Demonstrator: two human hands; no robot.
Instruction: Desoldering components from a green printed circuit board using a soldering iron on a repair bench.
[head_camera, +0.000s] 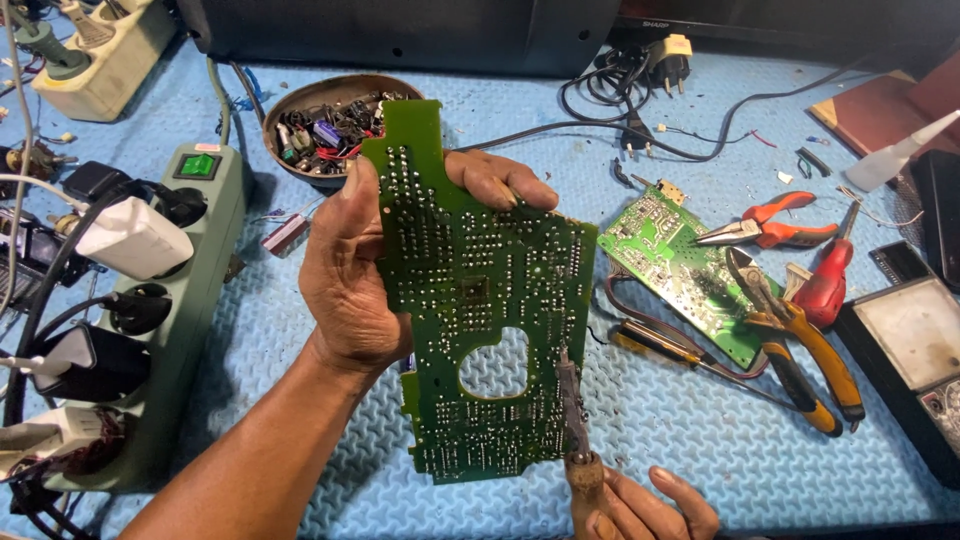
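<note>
Large green printed circuit board (470, 290), solder side up, silver joints, round cutout near its lower edge; held upright over blue textured tabletop (680, 420). Left hand (350, 270) clamps its 9 o'clock edge, fingertips curled over top. Right hand (640, 505), at 5 o'clock, grips wooden-handled soldering iron (575, 420), tip touching board.

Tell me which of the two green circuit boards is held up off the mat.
The larger circuit board, with the round hole cut in it: the left hand grips it upright. The smaller board lies flat on the blue mat beside the pliers.
</note>
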